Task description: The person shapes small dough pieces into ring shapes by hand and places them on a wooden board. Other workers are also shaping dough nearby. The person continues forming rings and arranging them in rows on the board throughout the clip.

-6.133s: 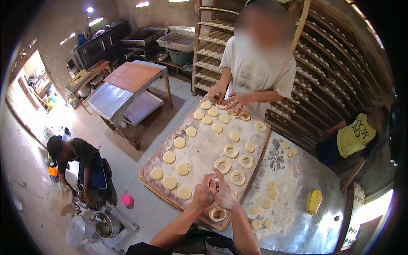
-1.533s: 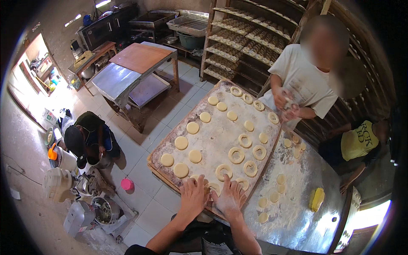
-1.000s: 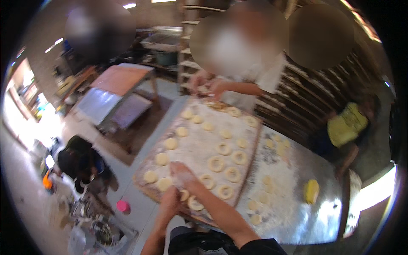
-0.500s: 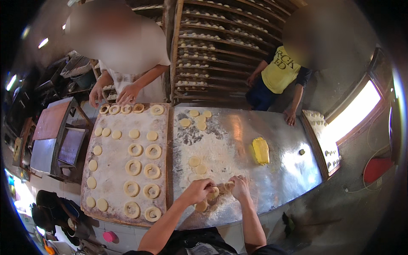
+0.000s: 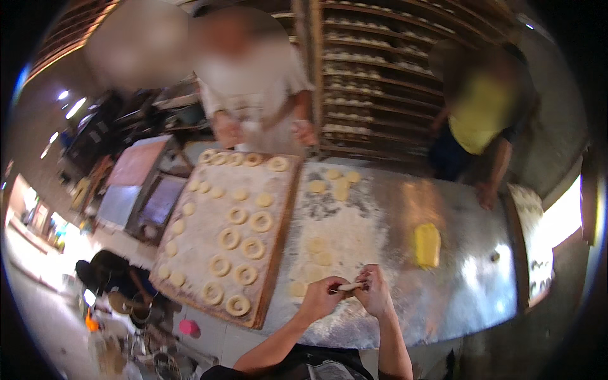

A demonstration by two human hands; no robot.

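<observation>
Between them, the left grip and right grip pinch a pale dough piece above the floured table. Dough discs lie just beyond the left grip; farther left, a board carries dough rings. A yellow lump sits beyond the right grip, to its right.

A metal tabletop catches bright glare near its right edge. Beyond its far edge stands a tall wooden rack with many shelves. Past the right edge, strong daylight fills a window-like opening in a dull grey wall. Well off the left edge is a smaller table, its top part reddish brown, part silvery, with a dark cabinet behind. Bright lamps shine along a brownish wall. Daylight floods a doorway at far left; pale floor tiles show near the front left corner.
</observation>
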